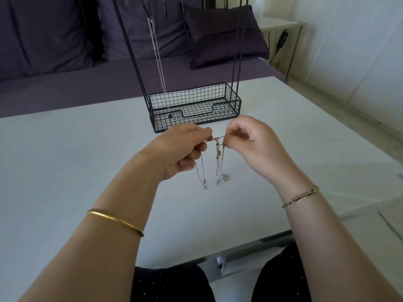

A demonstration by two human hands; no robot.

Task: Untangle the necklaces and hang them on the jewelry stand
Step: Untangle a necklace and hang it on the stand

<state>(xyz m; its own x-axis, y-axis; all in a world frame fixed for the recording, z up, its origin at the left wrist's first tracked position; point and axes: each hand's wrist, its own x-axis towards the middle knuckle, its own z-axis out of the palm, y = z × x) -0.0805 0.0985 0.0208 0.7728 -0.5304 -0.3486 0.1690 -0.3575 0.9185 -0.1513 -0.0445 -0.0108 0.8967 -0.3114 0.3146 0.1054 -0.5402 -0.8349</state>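
A knot of thin tangled necklaces point(218, 159) hangs between my hands above the white table point(65, 160). My left hand point(178, 150) pinches the chains at the left of the knot. At the right, my right hand point(250, 140) pinches them too. Loose ends and small pendants dangle down to the table top. Just behind my hands stands the black wire jewelry stand point(194, 105), with a mesh basket base and tall rods. A silver necklace point(160, 68) hangs on its left side, its dark pendant low in the basket.
A purple sofa with cushions point(222, 38) runs behind the table. A small white side table point(281, 25) stands at the back right. The table's front edge is near my lap.
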